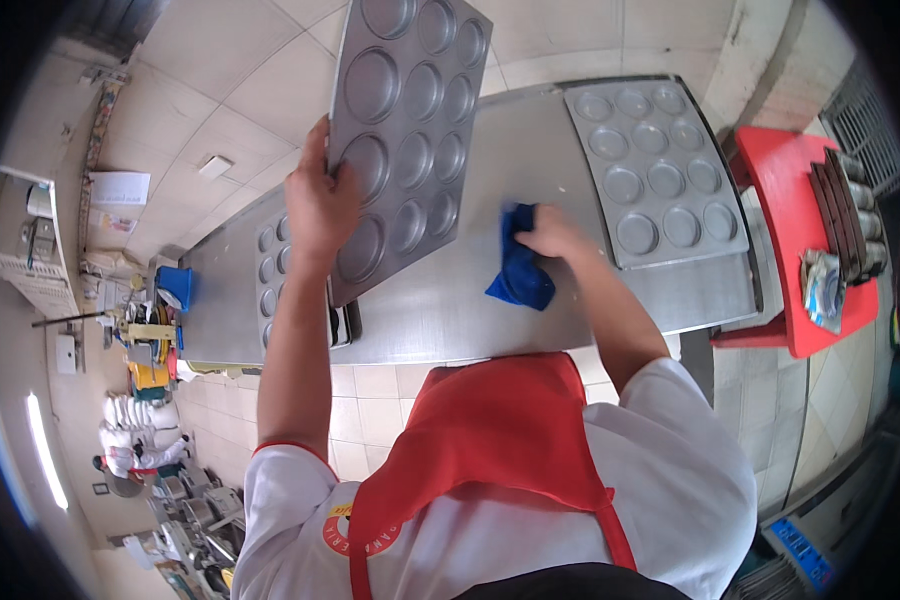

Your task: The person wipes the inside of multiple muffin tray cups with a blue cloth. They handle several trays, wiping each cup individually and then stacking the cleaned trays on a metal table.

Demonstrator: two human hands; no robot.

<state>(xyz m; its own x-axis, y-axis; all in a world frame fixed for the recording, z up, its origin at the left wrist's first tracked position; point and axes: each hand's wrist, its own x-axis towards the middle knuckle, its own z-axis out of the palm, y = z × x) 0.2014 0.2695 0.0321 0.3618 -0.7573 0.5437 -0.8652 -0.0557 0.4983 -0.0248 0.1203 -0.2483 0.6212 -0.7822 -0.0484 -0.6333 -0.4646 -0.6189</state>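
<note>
My left hand (pixel 327 200) grips the long left edge of a grey metal baking pan (pixel 392 170) with several round wells. The thumb lies over the front and the pan stands tilted up above the table. In my right hand (pixel 555 232) is a bunched blue cloth (pixel 522 268), hanging low over the bare metal table (pixel 440 310), a short way right of the pan; whether it touches the surface I cannot tell. A second round-welled pan (pixel 660 175) lies flat on the table at the right. Another pan (pixel 273 262) is partly hidden behind my left forearm.
Right of the table stands a red plastic table (pixel 782 225) bearing stacked dark pans (pixel 842 215) and a plastic packet (pixel 822 292). A blue container (pixel 175 288) sits at the table's left end. Far at the lower left, a person (pixel 135 460) stands near metal equipment (pixel 195 520).
</note>
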